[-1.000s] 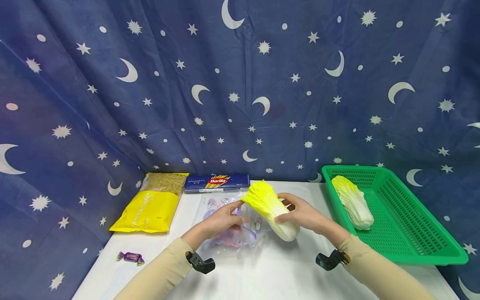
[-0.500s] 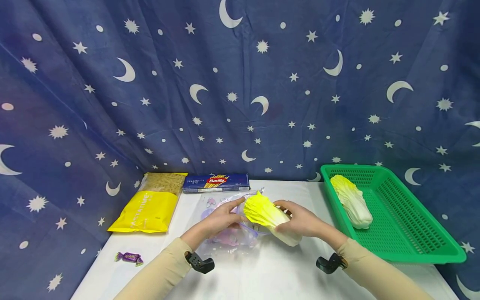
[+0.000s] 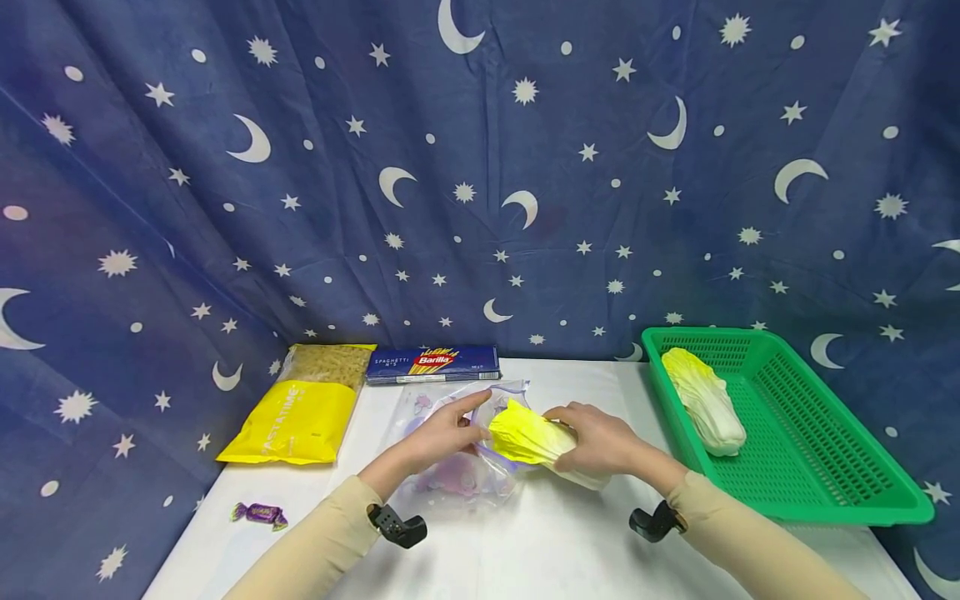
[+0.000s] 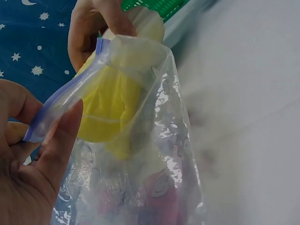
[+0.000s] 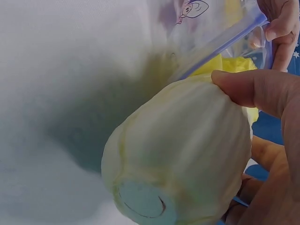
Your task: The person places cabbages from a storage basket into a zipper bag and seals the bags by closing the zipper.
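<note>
A napa cabbage (image 3: 525, 435) with yellow leaves and a white base is gripped by my right hand (image 3: 600, 440) around its pale stem end. Its leafy tip lies inside the mouth of a clear zip bag (image 4: 159, 122) with a purple zip edge and pink and purple prints. With thumb and fingers, my left hand (image 3: 438, 433) holds the zip edge at the bag's mouth. In the right wrist view the cabbage's cut base (image 5: 145, 201) faces the camera, outside the bag. The bag's lower part rests on the white table.
A green basket (image 3: 817, 433) at the right holds another napa cabbage (image 3: 705, 404). Along the back lie a blue spaghetti box (image 3: 433, 364) and a yellow pasta bag (image 3: 300, 417). A purple wrapped candy (image 3: 259, 514) lies at the left front. A starry blue curtain (image 3: 480, 167) closes off the back.
My right hand has lowered the cabbage and tipped it flatter, bringing its leafy end into the bag's mouth. My left hand stays at the bag, whose opening now stands wider.
</note>
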`<control>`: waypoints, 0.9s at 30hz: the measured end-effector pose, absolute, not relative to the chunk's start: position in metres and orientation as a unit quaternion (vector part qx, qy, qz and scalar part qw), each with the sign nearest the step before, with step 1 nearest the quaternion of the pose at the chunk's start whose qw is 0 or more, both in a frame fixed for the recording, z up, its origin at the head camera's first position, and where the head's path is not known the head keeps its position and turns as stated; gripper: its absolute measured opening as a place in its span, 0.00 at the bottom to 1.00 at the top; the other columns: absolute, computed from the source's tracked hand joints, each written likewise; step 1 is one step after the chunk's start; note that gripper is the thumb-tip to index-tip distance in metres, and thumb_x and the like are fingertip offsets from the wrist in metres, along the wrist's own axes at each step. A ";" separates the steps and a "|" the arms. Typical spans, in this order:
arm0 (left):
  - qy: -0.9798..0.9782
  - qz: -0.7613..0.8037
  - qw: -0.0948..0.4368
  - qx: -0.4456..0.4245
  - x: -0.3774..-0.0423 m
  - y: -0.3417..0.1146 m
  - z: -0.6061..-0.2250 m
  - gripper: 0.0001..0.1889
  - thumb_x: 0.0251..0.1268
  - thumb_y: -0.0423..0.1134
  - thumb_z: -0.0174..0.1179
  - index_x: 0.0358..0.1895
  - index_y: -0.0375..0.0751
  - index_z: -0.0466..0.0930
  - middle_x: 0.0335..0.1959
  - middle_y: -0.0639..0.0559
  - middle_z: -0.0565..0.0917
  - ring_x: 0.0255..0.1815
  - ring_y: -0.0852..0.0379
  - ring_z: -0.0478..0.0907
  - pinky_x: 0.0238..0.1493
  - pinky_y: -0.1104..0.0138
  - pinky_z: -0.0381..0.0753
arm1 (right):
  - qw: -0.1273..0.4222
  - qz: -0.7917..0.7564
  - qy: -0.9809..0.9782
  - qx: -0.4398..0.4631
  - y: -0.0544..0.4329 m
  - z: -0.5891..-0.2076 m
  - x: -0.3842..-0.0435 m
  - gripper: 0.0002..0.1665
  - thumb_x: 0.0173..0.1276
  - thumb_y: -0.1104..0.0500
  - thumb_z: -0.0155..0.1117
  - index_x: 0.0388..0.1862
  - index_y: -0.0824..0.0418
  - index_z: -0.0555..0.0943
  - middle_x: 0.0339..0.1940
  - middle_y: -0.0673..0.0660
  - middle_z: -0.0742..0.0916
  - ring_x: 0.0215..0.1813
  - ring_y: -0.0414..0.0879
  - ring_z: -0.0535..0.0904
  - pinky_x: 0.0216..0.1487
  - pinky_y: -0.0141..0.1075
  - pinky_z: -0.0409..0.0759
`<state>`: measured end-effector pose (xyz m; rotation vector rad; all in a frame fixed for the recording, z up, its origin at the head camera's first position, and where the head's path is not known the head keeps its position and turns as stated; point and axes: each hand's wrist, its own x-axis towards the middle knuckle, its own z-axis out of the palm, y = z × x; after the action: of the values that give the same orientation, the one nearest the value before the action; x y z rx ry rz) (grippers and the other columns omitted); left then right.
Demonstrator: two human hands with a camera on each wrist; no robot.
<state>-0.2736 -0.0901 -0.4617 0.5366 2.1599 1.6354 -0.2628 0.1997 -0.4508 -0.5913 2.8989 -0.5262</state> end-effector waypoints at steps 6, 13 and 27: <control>0.794 0.543 0.155 0.227 -0.269 -0.084 -0.456 0.37 0.68 0.30 0.59 0.80 0.39 0.60 0.80 0.43 0.61 0.34 0.52 0.77 0.40 0.60 0.88 | 0.070 -0.147 0.969 -0.187 0.198 -0.449 -0.268 0.40 0.45 0.46 0.78 0.63 0.46 0.82 0.47 0.44 0.82 0.46 0.42 0.75 0.45 0.44 0.78; 0.808 0.515 0.147 0.247 -0.265 -0.075 -0.456 0.37 0.71 0.31 0.59 0.81 0.39 0.57 0.81 0.46 0.59 0.31 0.54 0.77 0.38 0.61 0.87 | 0.101 -0.179 0.965 -0.162 0.192 -0.446 -0.274 0.40 0.47 0.45 0.79 0.63 0.51 0.82 0.47 0.48 0.84 0.44 0.43 0.77 0.42 0.44 0.79; 0.822 0.491 0.143 0.249 -0.259 -0.066 -0.459 0.39 0.69 0.30 0.59 0.82 0.40 0.55 0.83 0.46 0.54 0.32 0.57 0.77 0.37 0.65 0.86 | 0.158 -0.412 0.896 -0.059 0.184 -0.440 -0.280 0.42 0.54 0.49 0.76 0.66 0.67 0.78 0.52 0.62 0.85 0.42 0.50 0.81 0.39 0.38 0.82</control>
<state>-0.2586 -0.0657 -0.4589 0.7191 2.3708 1.4166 -0.2803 0.1840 -0.4401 -0.1695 2.5615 -1.1779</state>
